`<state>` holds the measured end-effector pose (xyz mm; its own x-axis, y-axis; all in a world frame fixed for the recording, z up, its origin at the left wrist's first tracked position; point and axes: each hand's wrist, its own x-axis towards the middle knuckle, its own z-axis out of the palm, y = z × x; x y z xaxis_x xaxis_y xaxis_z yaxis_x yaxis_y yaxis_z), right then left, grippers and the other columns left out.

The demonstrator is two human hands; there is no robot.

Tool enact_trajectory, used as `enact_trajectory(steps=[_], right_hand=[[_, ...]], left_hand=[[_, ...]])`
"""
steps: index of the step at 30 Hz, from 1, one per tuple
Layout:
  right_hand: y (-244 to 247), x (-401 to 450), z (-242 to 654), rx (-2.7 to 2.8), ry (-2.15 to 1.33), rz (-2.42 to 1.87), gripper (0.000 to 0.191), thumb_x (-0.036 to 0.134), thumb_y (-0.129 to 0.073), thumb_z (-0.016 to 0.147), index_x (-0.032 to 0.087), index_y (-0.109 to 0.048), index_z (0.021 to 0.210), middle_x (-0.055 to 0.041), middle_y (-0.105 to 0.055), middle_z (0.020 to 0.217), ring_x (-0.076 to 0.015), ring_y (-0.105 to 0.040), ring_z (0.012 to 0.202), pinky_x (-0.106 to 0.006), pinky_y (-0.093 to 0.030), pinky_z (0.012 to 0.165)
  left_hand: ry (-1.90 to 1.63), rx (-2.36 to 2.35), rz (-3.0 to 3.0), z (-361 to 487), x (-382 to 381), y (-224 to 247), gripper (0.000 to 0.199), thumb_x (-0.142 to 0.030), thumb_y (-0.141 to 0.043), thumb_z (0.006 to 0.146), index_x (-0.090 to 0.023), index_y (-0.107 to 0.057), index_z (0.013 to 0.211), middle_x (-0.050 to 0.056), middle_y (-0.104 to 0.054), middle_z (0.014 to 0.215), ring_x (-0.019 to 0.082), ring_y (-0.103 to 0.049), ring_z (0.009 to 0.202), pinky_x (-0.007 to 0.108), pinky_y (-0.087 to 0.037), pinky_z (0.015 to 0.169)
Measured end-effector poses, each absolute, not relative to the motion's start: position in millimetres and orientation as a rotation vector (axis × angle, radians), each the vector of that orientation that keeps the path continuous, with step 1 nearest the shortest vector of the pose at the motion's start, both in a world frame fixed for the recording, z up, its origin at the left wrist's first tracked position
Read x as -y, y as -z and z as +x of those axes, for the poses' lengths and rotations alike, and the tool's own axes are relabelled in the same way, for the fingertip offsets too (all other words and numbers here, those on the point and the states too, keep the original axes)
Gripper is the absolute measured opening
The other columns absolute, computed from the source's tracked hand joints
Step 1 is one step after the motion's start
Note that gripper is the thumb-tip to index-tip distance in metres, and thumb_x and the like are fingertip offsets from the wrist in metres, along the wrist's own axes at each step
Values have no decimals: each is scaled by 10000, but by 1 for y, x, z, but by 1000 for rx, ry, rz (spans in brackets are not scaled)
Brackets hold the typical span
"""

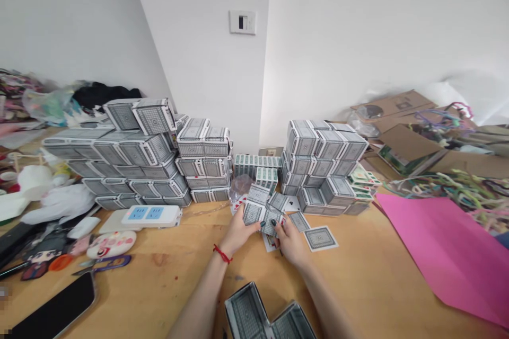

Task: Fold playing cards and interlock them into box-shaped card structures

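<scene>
My left hand (237, 230), with a red string bracelet at the wrist, is closed on a grey-backed playing card (253, 214), thumb on top. Beside it my right hand (289, 239) pinches another playing card (270, 224) with dark-nailed fingers. The two cards meet or overlap between the hands; whether they are joined I cannot tell. Loose playing cards (320, 238) lie on the table to the right and under the hands. Nearest me stands a piece built of folded cards (248, 312), open on top, between my forearms.
Stacked blocks of folded cards stand at left (139, 151), centre-left (204, 164) and right (324, 156). Green card packs (266, 176) sit between them. A power strip (151, 215), scissors (107, 264) and phone (55, 307) lie left; pink paper (445, 249) and cardboard boxes (413, 145) right.
</scene>
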<state>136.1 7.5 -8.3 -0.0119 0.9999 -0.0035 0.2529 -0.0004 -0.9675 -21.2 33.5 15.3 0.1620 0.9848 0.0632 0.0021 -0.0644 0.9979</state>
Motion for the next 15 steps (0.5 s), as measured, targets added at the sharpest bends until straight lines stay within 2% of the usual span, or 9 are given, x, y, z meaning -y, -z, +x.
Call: enact_trajectory(steps=[15], right_hand=[[13,-8,137,1380,-1068,-1405,244,460,-381,799,224,-441,815,58,-437,472,-125,-419,387,-228,-341,398]], left_hand=[[-1137,-1073,1352,-20,-34,-14,516,-165,-643,606,-175,-451,1084,63,-564,1087,204,-513,1011,337,-398,881]])
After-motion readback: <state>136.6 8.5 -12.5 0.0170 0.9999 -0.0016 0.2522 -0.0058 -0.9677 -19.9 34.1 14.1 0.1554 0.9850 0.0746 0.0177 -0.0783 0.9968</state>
